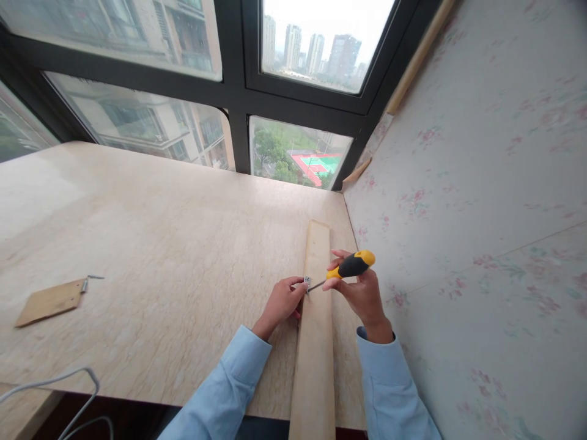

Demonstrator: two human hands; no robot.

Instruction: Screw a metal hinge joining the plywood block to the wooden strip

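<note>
A long pale wooden board (316, 348) lies on the stone sill, its near end reaching past the front edge. At the board's left edge sits a small metal bracket (307, 280), pinched by the fingers of my left hand (285, 300). My right hand (360, 292) is closed round a screwdriver (353, 264) with a yellow and black handle. The screwdriver slants down to the left, and its tip meets the bracket's lower part. Whether a screw is under the tip is too small to tell.
A small wooden plate (50, 302) with a metal fitting (85, 284) and a thin rod lies on the sill (151, 244) at left. A white cable (87, 373) loops at the lower left. Flowered wallpaper (481, 214) rises close on the right; dark window frames (236, 91) stand behind.
</note>
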